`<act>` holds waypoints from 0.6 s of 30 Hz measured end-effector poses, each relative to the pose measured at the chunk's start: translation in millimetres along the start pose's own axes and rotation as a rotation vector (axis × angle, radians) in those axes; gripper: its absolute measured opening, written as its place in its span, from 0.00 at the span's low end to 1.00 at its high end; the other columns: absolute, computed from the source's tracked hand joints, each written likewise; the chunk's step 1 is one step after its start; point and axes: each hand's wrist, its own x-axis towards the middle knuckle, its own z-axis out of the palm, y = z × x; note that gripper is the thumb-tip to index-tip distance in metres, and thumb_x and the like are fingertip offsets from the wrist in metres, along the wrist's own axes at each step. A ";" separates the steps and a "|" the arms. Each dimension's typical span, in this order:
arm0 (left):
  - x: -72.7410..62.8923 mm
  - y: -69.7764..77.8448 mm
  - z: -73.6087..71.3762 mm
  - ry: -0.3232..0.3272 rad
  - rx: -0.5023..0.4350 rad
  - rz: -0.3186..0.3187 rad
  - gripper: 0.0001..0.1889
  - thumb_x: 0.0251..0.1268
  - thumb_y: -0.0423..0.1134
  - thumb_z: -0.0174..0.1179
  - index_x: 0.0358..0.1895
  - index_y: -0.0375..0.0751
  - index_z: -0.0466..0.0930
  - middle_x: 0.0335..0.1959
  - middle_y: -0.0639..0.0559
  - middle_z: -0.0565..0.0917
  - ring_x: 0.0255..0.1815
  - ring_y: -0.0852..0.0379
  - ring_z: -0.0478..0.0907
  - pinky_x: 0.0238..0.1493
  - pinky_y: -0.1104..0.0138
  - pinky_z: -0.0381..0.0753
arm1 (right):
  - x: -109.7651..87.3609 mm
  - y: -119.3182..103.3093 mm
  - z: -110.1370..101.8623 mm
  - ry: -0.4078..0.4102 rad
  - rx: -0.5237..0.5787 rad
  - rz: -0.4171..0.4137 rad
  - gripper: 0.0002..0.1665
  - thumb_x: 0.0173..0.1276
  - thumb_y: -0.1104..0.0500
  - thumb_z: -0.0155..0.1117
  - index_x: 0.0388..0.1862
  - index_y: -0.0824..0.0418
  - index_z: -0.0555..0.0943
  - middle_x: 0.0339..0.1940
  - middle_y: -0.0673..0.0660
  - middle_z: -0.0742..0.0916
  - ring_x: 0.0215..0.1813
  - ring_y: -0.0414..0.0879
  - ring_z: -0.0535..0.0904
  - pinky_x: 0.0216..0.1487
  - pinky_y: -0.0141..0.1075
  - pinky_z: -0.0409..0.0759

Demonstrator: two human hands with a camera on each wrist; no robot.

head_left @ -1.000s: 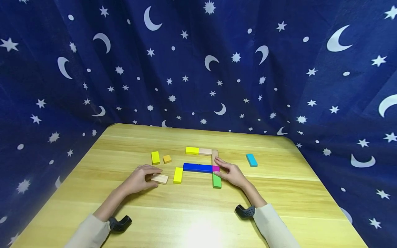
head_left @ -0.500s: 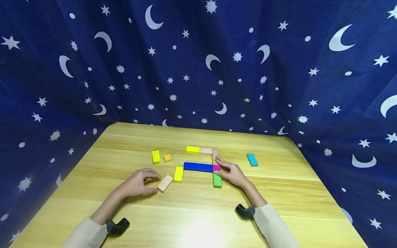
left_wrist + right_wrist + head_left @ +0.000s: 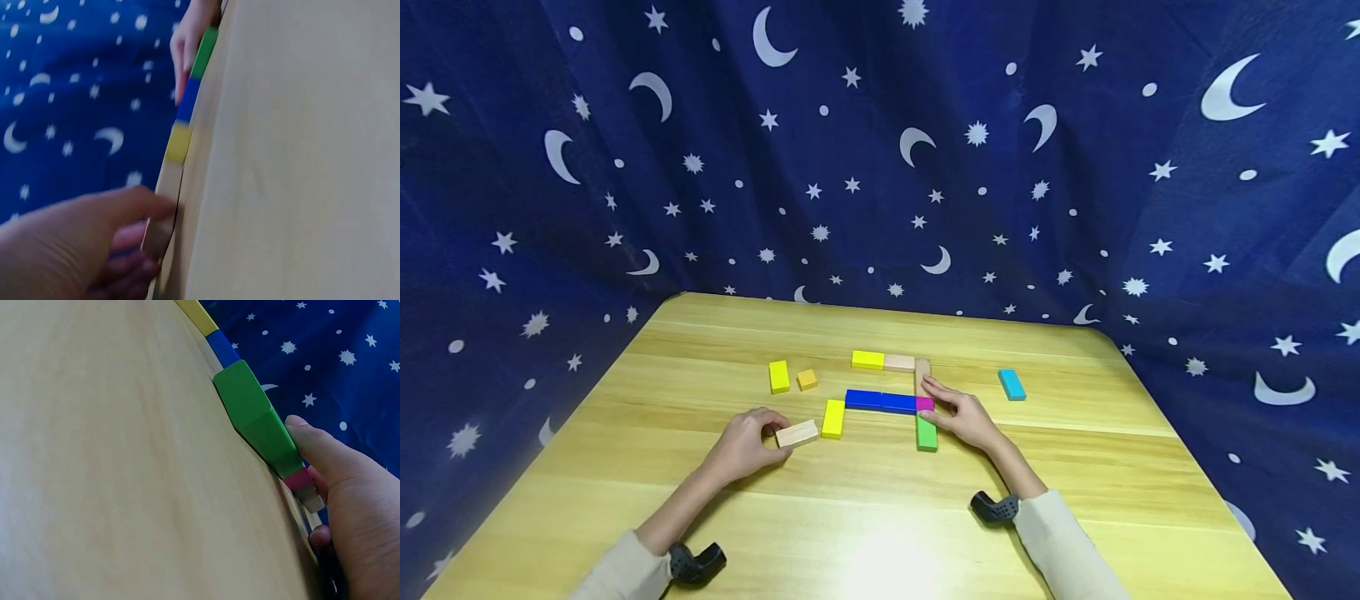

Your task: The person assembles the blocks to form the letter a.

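My left hand point(image 3: 747, 446) pinches one end of a plain wooden block point(image 3: 797, 433) between thumb and fingers, just left of an upright-lying yellow block point(image 3: 832, 419). My right hand point(image 3: 964, 419) rests by the joined blocks: its fingertips touch a plain wooden block point(image 3: 922, 367), and its thumb lies at the magenta block point(image 3: 925, 404) and green block point(image 3: 927, 434). Two blue blocks point(image 3: 880, 402) run left from the magenta one. In the right wrist view the thumb lies along the edge of the green block point(image 3: 204, 53), which also shows in the left wrist view.
Farther back, a yellow block point(image 3: 868, 360) and a pale wooden block point(image 3: 899, 362) lie end to end. Loose on the wooden table point(image 3: 880, 500) are another yellow block point(image 3: 779, 377), a small orange block point(image 3: 807, 380) and a light blue block point(image 3: 1012, 385). A starry curtain point(image 3: 880, 150) borders the table.
The left hand's wooden block turned diagonal half a second ago, with the fingers loose around it. Now it lies nearly crosswise in the pinch, slightly right of its first place. The right hand stays put.
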 end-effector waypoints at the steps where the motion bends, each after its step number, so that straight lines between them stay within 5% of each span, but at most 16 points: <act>1: 0.1 -3.7 -3.4 -0.013 -0.014 -0.002 0.16 0.40 0.41 0.74 0.36 0.42 0.83 0.31 0.57 0.79 0.29 0.64 0.72 0.29 0.70 0.74 | 0.1 0.6 0.3 0.001 -0.004 -0.002 0.34 0.59 0.49 0.67 0.63 0.59 0.72 0.66 0.54 0.70 0.65 0.51 0.65 0.61 0.45 0.65; 9: -2.6 -31.6 -23.3 -0.254 -0.252 0.072 0.16 0.45 0.49 0.72 0.41 0.53 0.84 0.37 0.63 0.81 0.37 0.63 0.76 0.38 0.69 0.76 | 0.9 -12.2 -4.2 -0.013 0.014 0.012 0.33 0.60 0.57 0.66 0.63 0.66 0.70 0.66 0.61 0.70 0.66 0.56 0.63 0.62 0.49 0.63; 13: -4.6 -14.1 -7.7 -0.334 -0.340 0.107 0.18 0.45 0.53 0.69 0.42 0.56 0.84 0.40 0.64 0.81 0.44 0.62 0.76 0.46 0.68 0.76 | 1.6 1.6 -1.0 -0.005 0.007 0.007 0.33 0.60 0.54 0.66 0.64 0.63 0.70 0.66 0.57 0.69 0.67 0.54 0.62 0.61 0.49 0.63; 18: -3.1 14.8 16.0 -0.297 -0.333 0.207 0.17 0.47 0.51 0.69 0.42 0.53 0.84 0.41 0.66 0.81 0.44 0.64 0.77 0.46 0.67 0.76 | 0.8 2.6 -1.1 -0.008 -0.007 0.006 0.34 0.60 0.51 0.66 0.64 0.60 0.70 0.66 0.54 0.70 0.67 0.52 0.63 0.62 0.48 0.64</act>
